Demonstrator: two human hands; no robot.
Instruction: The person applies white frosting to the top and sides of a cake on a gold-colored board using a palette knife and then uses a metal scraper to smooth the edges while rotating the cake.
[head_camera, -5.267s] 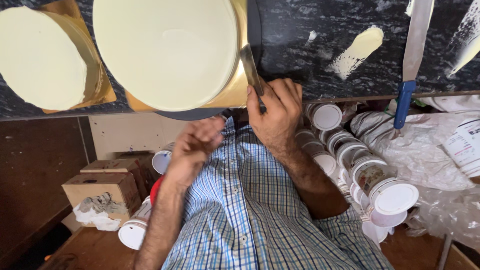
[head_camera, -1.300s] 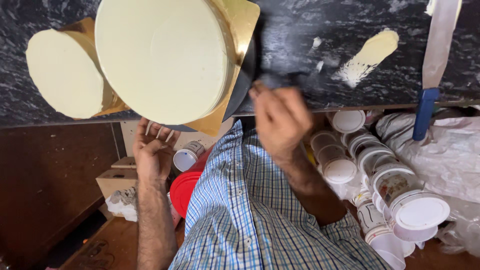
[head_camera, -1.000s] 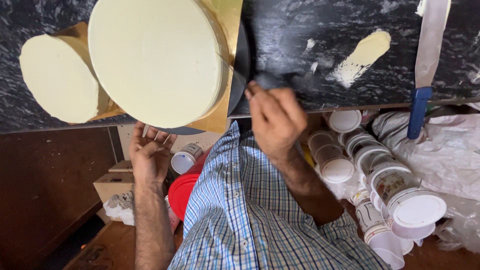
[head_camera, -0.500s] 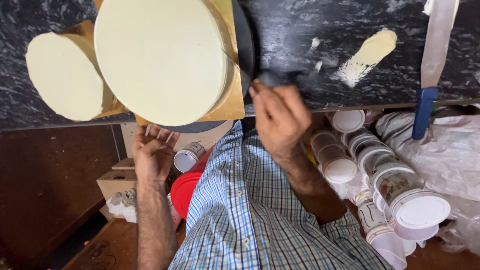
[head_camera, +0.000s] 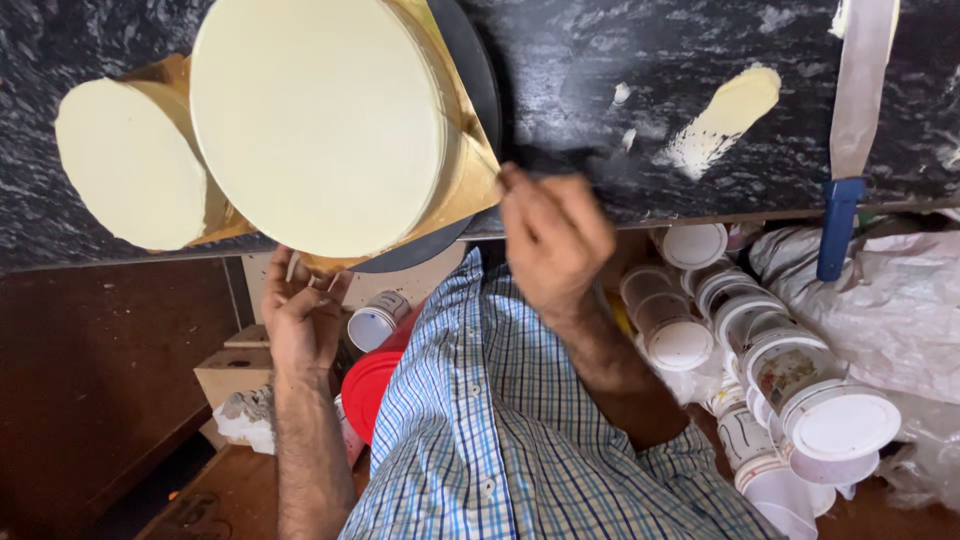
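Observation:
A big round cake (head_camera: 320, 120) coated in smooth cream frosting stands on a gold board (head_camera: 470, 180) atop a dark turntable (head_camera: 480, 70). My right hand (head_camera: 555, 240) is closed around a dark-handled palette knife (head_camera: 565, 157) right beside the board's corner, at the cake's side; the blade is mostly hidden. My left hand (head_camera: 300, 320) reaches up from below the counter edge, its spread fingers touching the turntable's near rim. A smaller frosted cake (head_camera: 130, 165) on its own gold board sits to the left.
On the black marble counter (head_camera: 640, 60) lie a smear of cream (head_camera: 720, 115) and a long blue-handled spatula (head_camera: 840, 230). Below the counter are several white-lidded tubs (head_camera: 840, 420), a red lid (head_camera: 370, 385), a cardboard box (head_camera: 235, 375) and crumpled plastic (head_camera: 890, 300).
My left hand has moved from my chest to the turntable's rim. The gold board's corner has swung round with the cake, and my right hand stays against the cake's side.

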